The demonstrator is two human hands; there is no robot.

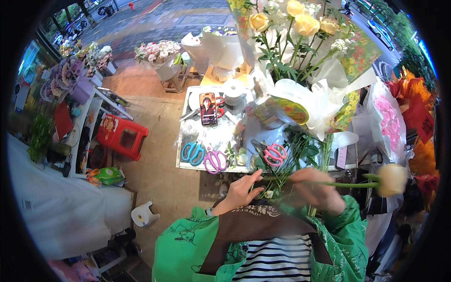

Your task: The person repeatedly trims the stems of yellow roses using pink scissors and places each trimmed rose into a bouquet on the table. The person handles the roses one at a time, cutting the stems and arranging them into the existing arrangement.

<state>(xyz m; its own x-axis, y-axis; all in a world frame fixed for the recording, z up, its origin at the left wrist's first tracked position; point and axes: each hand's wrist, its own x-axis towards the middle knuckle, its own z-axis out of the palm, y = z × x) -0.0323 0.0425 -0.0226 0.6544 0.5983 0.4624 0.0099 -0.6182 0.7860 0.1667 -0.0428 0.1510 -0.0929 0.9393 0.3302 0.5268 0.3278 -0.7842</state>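
A pale cream rose (391, 180) lies nearly level across my front, its bloom at the right. My right hand (315, 188), blurred, is closed around its green stem. My left hand (241, 192) is by the stem's other end, thumb and forefinger apart; whether a finger touches the stem is unclear. Beneath and beyond the hands are cut green stems and leaves (306, 149) at the table's near edge. Pink-handled scissors (275, 155) rest beside them. Above stands a wrapped bouquet of yellow roses (299, 24) in patterned and white paper.
On the table (186, 164) are blue scissors (192, 153), purple-pink scissors (215, 160), a phone with a lit screen (208, 109), a white ribbon roll (233, 92) and another phone (341, 157). A red plastic stool (121, 137) and white stool (144, 214) stand left. Pink wrapped flowers (387, 120) stand right.
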